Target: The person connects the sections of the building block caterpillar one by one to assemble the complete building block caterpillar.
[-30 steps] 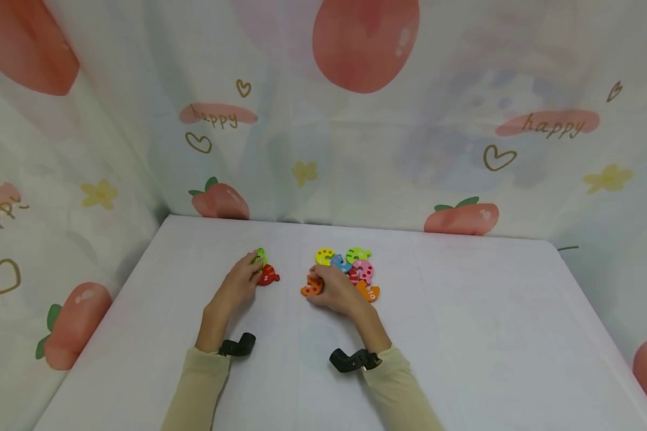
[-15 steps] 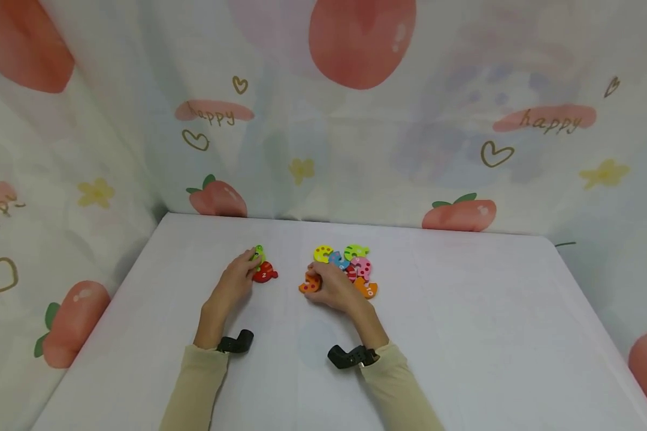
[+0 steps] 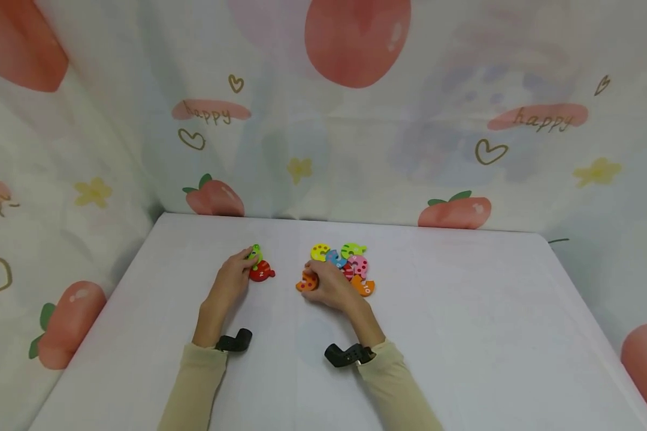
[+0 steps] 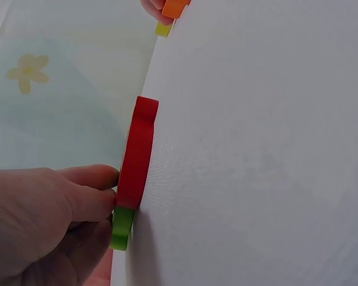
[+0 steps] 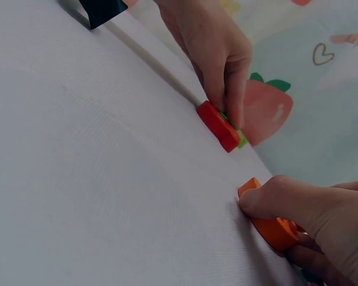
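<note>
In the head view, my left hand pinches a small green puzzle piece with a face between thumb and fingers. Against it lies a red striped puzzle piece marked with a 2; the left wrist view shows its thick red edge beside the fingers. My right hand grips an orange puzzle piece with red spots, its thumb on the near side in the right wrist view. Behind that hand sit a yellow piece, a blue piece and a pink piece.
A lime green piece and an orange piece marked 10 belong to the same cluster on the white table. A printed curtain rises along the back and left edges. Black wrist cameras are strapped to both forearms.
My left fingers have shifted slightly, baring more of the green piece, and the red piece sits a little closer to it. The right hand keeps its grip; the head view has drifted slightly.
</note>
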`<state>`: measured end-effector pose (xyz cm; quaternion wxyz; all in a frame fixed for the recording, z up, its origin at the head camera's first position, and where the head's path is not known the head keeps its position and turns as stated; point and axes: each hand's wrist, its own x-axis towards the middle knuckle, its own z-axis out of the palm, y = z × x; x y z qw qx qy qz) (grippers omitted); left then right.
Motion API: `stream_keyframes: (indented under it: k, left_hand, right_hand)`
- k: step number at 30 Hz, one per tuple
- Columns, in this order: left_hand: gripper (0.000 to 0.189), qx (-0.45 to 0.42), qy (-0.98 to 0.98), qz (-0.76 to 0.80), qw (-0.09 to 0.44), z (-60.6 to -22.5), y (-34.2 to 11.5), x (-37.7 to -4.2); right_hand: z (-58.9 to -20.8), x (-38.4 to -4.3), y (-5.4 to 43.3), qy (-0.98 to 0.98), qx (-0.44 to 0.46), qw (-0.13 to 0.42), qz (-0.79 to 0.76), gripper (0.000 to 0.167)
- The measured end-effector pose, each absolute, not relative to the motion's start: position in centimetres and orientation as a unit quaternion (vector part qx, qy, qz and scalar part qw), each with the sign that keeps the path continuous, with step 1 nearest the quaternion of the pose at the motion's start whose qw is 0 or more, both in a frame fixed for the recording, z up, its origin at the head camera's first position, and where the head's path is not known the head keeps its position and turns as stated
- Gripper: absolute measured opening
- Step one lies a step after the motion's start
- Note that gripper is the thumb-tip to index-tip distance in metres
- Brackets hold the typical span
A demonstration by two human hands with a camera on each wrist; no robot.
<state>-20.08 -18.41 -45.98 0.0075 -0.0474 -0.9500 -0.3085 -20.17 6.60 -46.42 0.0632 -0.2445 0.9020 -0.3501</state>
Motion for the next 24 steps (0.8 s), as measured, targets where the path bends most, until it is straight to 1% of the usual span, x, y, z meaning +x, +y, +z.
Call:
stream_keyframes:
  k: [2, 9, 12, 18, 24]
  left_hand:
    - [0.039, -0.046, -0.951, -0.306, 0.01, -45.9, -18.5, -20.1]
    - [0.039, -0.058, -0.95, -0.307, 0.016, -45.8, -18.6, -20.4]
    - [0.04, -0.056, -0.951, -0.304, 0.014, -45.8, -18.5, -20.5]
    - [0.039, -0.058, -0.953, -0.296, 0.006, -45.9, -18.4, -20.4]
    - [0.038, -0.055, -0.954, -0.296, 0.004, -45.9, -18.7, -20.4]
  right_hand:
    - [-46.5, -20.3, 6.4, 0.901, -0.248, 0.06, -0.351, 0.036]
    - [-46.8, -20.6, 5.0, 0.898, -0.233, 0.029, -0.372, 0.043]
    - [-46.6, -20.9, 3.7, 0.888, -0.251, 0.017, -0.385, 0.043]
    - [-46.5, -21.6, 0.9, 0.884, -0.275, 0.031, -0.378, 0.048]
    - [-46.7, -21.8, -0.5, 0.89, -0.264, 0.05, -0.367, 0.046]
